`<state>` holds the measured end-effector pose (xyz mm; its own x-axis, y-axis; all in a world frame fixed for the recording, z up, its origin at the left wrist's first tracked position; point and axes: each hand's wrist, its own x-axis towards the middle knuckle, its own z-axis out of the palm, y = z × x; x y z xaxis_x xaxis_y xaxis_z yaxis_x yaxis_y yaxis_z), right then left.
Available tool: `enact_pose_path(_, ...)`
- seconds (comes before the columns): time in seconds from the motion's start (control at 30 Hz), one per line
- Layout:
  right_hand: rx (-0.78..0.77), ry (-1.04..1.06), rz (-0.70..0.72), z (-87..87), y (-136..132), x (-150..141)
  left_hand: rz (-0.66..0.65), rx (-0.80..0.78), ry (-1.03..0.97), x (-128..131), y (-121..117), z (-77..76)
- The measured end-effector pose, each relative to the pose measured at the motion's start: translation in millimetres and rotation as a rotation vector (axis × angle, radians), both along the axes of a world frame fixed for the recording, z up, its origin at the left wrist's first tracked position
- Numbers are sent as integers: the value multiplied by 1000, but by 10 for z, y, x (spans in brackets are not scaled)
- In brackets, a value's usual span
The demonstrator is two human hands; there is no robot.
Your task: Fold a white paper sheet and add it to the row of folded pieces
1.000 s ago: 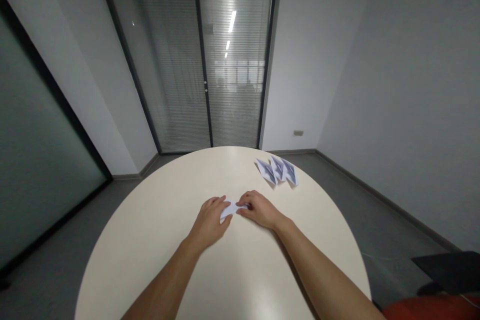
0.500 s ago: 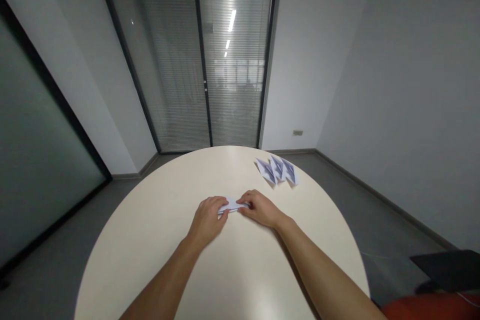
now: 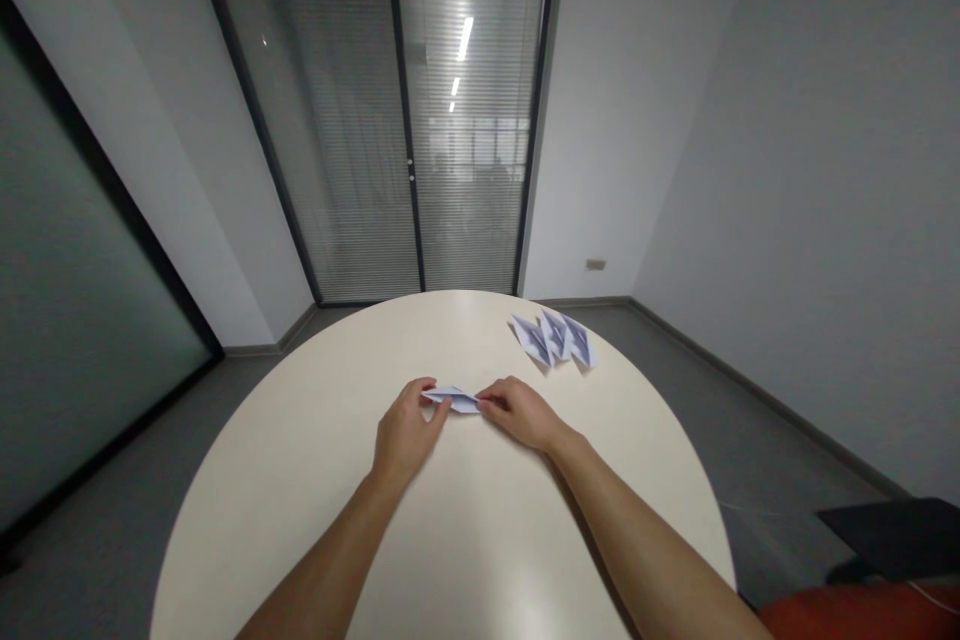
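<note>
A small folded white paper [image 3: 457, 399] is held between both hands just above the round cream table [image 3: 315, 480], near its middle. My left hand [image 3: 405, 430] pinches the paper's left end with thumb and fingers closed. My right hand [image 3: 521, 413] pinches the right end, fingers curled. The paper looks narrow and pointed, stretched between the two pinches.
Three folded paper pieces [image 3: 553, 339] lie side by side at the table's far right edge. Beyond the table stands a glass door with blinds [image 3: 390, 120]. A dark object [image 3: 885, 535] and something red [image 3: 862, 615] sit at the lower right, off the table.
Both hands went from pressing the paper flat on the table to pinching its ends, and the paper has shifted slightly farther away and looks narrower.
</note>
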<state>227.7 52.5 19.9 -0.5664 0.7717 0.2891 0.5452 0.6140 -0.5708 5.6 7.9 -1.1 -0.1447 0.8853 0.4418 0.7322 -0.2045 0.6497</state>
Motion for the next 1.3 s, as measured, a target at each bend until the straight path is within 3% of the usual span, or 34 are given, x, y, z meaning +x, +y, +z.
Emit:
enact_pose_path(0.27, -43, 40, -86, -136, 2, -39, -53, -32, -89, 21, 28, -43)
enact_pose_path(0.47, -106, 158, -15, -213, -5, -70, -134, 41, 6, 16, 57, -108)
enact_pose_path(0.7, 4, 57, -49, -174, 0, -37, -271, 48, 78, 11, 35, -95)
enact_pose_path(0.93, 32, 33, -28, -165, 31, -3, -327, -13, 117, 16, 13, -141)
enact_pose_path(1.13, 150, 47, 19, -200, 35, -33, -409, -16, 159, 32, -33, -106)
enact_pose_path(1.3, 156, 16, 63, -236, 43, -11, -391, -25, 183, 70, -60, -52)
